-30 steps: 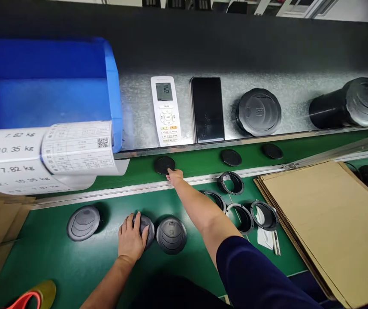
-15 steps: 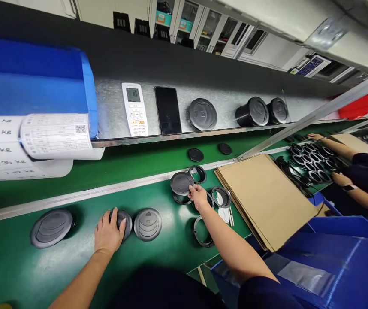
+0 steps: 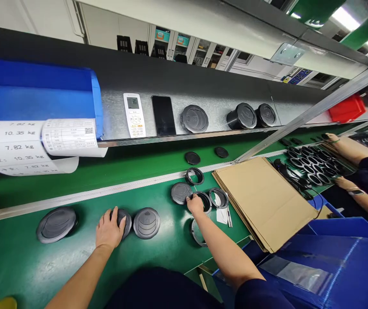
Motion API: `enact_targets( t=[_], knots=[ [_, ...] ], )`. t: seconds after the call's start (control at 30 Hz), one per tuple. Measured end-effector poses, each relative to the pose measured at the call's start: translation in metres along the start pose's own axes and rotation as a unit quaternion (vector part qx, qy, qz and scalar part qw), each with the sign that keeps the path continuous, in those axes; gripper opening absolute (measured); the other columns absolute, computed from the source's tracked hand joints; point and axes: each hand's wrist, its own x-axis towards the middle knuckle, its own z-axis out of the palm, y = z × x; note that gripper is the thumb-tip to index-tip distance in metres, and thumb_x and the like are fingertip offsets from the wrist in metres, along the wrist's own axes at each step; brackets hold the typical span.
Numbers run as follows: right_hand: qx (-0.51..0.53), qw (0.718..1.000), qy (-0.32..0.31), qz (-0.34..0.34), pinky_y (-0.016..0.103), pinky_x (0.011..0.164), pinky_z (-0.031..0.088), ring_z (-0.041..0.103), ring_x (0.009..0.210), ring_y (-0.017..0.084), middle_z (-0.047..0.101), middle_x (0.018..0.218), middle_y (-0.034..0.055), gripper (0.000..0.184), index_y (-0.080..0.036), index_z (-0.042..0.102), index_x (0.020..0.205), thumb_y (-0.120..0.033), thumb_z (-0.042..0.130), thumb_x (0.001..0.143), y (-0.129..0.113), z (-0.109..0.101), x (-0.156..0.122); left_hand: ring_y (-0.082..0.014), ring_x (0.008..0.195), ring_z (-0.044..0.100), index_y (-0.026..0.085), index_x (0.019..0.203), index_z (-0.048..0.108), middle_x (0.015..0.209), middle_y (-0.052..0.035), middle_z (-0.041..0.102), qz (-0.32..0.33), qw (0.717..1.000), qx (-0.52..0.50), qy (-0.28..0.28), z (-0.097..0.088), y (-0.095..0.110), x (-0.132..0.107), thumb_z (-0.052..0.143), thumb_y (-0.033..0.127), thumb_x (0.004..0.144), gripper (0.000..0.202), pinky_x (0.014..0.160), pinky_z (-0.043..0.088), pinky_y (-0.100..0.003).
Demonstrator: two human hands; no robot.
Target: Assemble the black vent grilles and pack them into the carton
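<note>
My left hand is curled over a round black air vent on the green bench, covering its left part. Right beside that one lies another round air vent, with curved slats facing up. A further vent sits by itself on the left. Between thumb and fingers, my right hand grips the edge of a dark round vent; whatever is under it is hidden. Around this hand stand open black rings, one of them farther back.
Stacked cardboard sheets lie right of the rings, above a blue bin. A metal shelf crosses behind, carrying a remote, a phone and black vents. At far right, another person's hands are near many rings.
My right hand has lowered its vent slightly, and the ring that showed beneath is now covered. My left hand stays on its vent. The camera view has shifted a little.
</note>
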Motion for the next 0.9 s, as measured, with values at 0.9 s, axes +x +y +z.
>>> enact_targets(
  t=[0.9],
  knots=[
    [-0.006, 0.966, -0.043, -0.255, 0.030, 0.109, 0.032, 0.046, 0.125, 0.020, 0.054, 0.133, 0.0106, 0.045, -0.014, 0.052, 0.129, -0.038, 0.041, 0.093, -0.102, 0.053, 0.015, -0.0334, 0.118, 0.043, 0.018, 0.140, 0.039, 0.134, -0.0140, 0.045, 0.006, 0.999, 0.037, -0.004, 0.002, 0.000, -0.001, 0.026, 0.050, 0.093, 0.058, 0.090, 0.044, -0.046]
  ],
)
